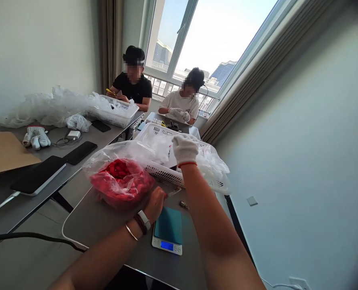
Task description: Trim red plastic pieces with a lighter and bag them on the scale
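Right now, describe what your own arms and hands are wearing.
The right hand wears a white knit glove with a red cuff edge. The left hand is ungloved; its wrist carries a white wristband, a dark bracelet and a thin silver bangle. The left forearm and right forearm have no sleeves.

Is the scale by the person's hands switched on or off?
On: the scale shows a lit blue display at its front edge.
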`<state>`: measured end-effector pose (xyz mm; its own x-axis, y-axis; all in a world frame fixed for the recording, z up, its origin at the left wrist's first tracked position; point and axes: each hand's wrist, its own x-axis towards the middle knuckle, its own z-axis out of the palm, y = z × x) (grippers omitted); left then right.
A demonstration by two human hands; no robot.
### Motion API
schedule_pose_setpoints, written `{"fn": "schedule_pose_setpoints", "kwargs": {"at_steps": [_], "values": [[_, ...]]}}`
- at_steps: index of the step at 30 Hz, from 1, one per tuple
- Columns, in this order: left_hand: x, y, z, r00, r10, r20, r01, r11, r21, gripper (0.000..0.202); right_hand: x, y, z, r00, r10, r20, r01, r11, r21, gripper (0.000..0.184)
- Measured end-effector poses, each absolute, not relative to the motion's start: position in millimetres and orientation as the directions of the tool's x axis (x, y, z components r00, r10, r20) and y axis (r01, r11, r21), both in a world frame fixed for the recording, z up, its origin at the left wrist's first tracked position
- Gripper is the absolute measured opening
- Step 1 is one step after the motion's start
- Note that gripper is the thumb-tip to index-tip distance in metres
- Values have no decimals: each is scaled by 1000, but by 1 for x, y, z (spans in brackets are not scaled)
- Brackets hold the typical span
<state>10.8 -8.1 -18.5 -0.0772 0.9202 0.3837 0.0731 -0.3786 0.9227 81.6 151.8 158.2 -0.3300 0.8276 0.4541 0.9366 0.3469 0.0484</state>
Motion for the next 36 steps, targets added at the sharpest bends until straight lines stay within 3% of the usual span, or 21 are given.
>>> {"fn": "schedule_pose_setpoints", "kwargs": {"at_steps": [4,7,11,16,19,23,25,30,36], "values": [[10,-13,-11,-110,899,424,118,-412,904,49,98,144,179,-137,819,558,961,246,-126,36],[8,-16,-6,-118,873,473,168,-451,876,38,107,130,194,-80,789,609,944,256,-207,38],[1,-22,2,-78,770,633,316,-583,748,30,118,107,210,-40,798,602,919,265,-291,36],[-1,-29,33,-54,647,761,586,-596,549,14,125,82,217,25,830,558,909,213,-357,32],[3,-21,59,104,563,820,653,-661,371,11,125,67,220,16,860,511,891,220,-398,33],[-5,-2,86,361,537,762,622,-748,232,12,133,36,221,-59,880,471,818,313,-483,34],[-15,3,93,414,540,733,606,-764,221,17,142,15,218,-55,884,463,783,326,-529,33],[-36,-11,112,356,603,714,689,-685,235,24,168,-45,203,3,914,406,675,298,-675,35],[-37,-45,141,336,656,676,750,-621,230,27,182,-103,201,23,977,212,448,180,-876,29]]}}
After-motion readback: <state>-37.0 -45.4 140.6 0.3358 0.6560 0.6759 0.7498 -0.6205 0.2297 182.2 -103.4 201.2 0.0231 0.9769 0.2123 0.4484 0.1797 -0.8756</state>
